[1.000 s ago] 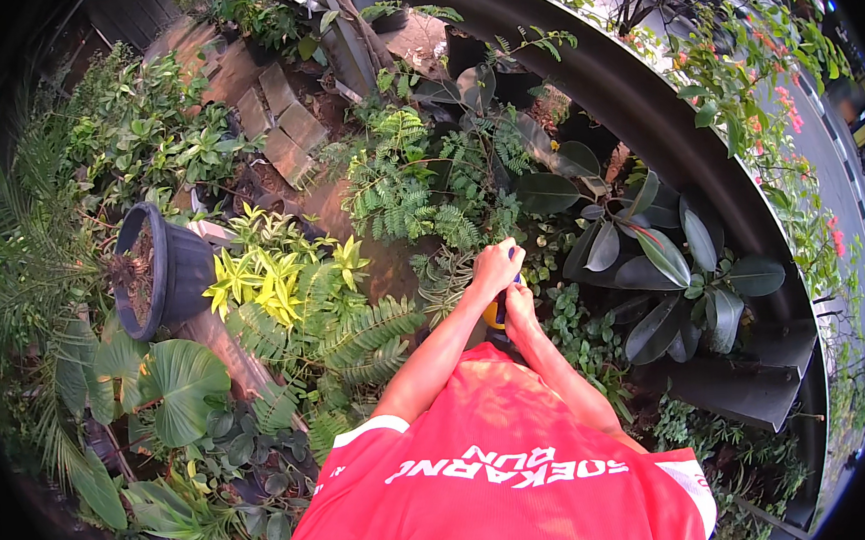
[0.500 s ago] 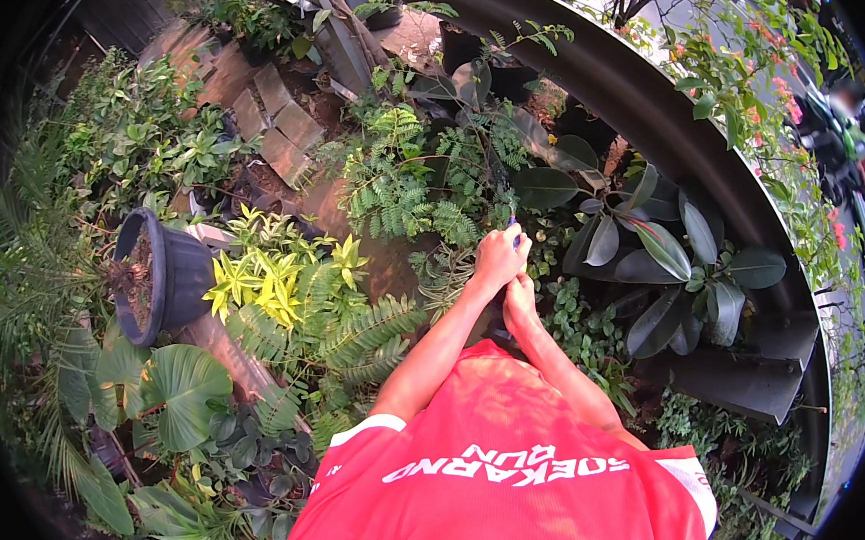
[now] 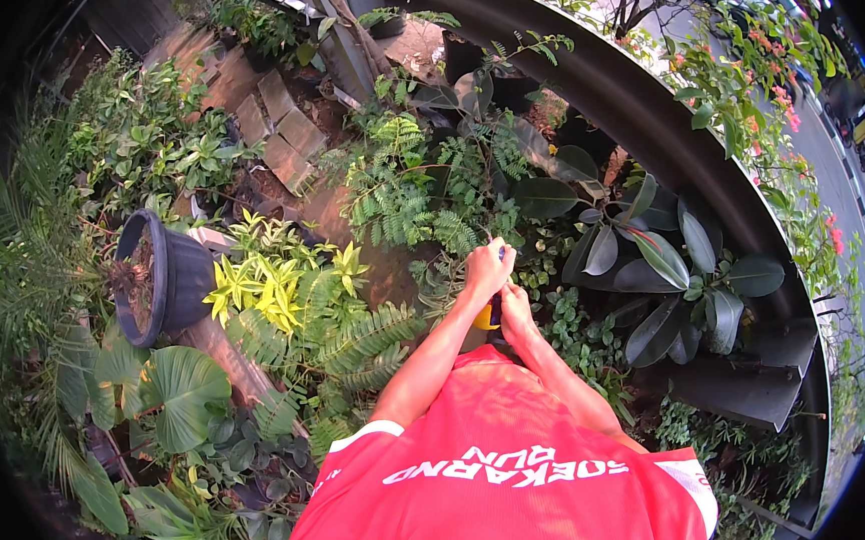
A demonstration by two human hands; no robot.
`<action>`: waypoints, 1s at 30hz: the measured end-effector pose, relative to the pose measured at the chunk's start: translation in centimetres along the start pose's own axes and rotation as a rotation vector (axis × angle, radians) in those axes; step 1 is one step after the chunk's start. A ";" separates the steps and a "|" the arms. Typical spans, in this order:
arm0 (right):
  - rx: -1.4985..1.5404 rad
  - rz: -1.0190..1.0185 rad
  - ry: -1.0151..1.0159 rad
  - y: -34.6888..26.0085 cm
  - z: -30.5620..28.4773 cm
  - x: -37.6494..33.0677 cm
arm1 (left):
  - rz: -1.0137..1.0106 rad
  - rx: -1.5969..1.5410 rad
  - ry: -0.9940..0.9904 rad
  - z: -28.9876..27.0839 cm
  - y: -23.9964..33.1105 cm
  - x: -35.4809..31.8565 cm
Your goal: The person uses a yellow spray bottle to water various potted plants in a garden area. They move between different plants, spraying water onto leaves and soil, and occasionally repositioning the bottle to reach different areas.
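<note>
My left hand (image 3: 489,272) is closed around a tool with a yellow and dark handle (image 3: 486,316); the tool's dark part shows by the fingers. Just below it, my right hand (image 3: 517,316) is also closed, against the dark side of the same handle. The tool's working end is too small to make out. Both hands are close together in front of my red shirt, at the near edge of a feathery-leaved green shrub (image 3: 397,187). To their right grows a rubber plant (image 3: 664,252) with large dark leaves.
A curved dark metal beam (image 3: 632,106) arcs along the right, beyond it a road and red flowers (image 3: 792,114). At left stands a tilted black pot (image 3: 187,277) near a yellow-leaved plant (image 3: 275,286) and fern fronds (image 3: 377,331). Paving slabs (image 3: 282,130) lie farther off.
Both hands have drawn back toward my body, away from the shrub, and slightly left. The yellow part of the handle now shows between my forearms.
</note>
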State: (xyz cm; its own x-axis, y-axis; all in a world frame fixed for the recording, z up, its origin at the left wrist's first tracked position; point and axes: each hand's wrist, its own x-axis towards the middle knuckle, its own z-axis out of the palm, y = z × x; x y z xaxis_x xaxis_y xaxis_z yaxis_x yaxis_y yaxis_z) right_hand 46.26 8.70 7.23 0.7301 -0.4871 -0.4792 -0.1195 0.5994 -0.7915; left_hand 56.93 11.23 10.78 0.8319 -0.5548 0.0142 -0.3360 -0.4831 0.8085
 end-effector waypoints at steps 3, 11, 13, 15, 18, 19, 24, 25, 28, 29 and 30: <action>-0.059 -0.049 0.005 -0.5 0.3 0.2 | 0.122 -0.020 0.110 -1.2 1.1 -0.1; -0.163 0.035 -0.001 -0.7 1.7 -0.2 | -0.049 0.035 0.062 -2.0 -0.7 -1.0; -0.163 0.091 -0.070 0.7 0.7 0.6 | -0.116 0.089 0.004 -1.7 -2.1 -0.9; -0.127 0.089 -0.098 1.4 0.8 0.9 | -0.159 0.087 0.015 -1.9 -2.7 -0.8; -0.112 0.122 -0.159 0.5 1.6 0.4 | -0.135 0.087 0.106 -3.1 -2.0 -1.0; -0.085 0.079 -0.147 0.2 2.4 0.1 | -0.117 0.073 0.137 -3.8 -1.1 -1.1; -0.156 -0.021 -0.250 -2.1 3.7 -0.8 | 0.025 0.085 0.256 -6.4 1.3 -1.4; -0.169 -0.035 -0.241 -2.0 3.7 -0.4 | 0.028 0.091 0.246 -6.8 1.9 -1.5; -0.188 -0.055 -0.175 -1.8 4.2 -0.2 | -0.009 0.054 0.231 -6.6 1.3 -1.4; -0.193 -0.049 -0.157 -1.8 4.3 -0.4 | -0.057 0.055 0.208 -6.4 1.1 -1.5; -0.199 -0.045 -0.141 -1.7 4.3 -0.5 | -0.104 0.055 0.186 -6.1 0.9 -1.7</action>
State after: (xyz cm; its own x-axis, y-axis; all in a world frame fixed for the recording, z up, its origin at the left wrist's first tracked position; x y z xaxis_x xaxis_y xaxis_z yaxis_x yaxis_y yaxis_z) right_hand 48.97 10.63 10.47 0.8227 -0.4089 -0.3949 -0.2043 0.4357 -0.8766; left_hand 57.89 15.88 15.01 0.9287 -0.3681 0.0450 -0.2637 -0.5700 0.7782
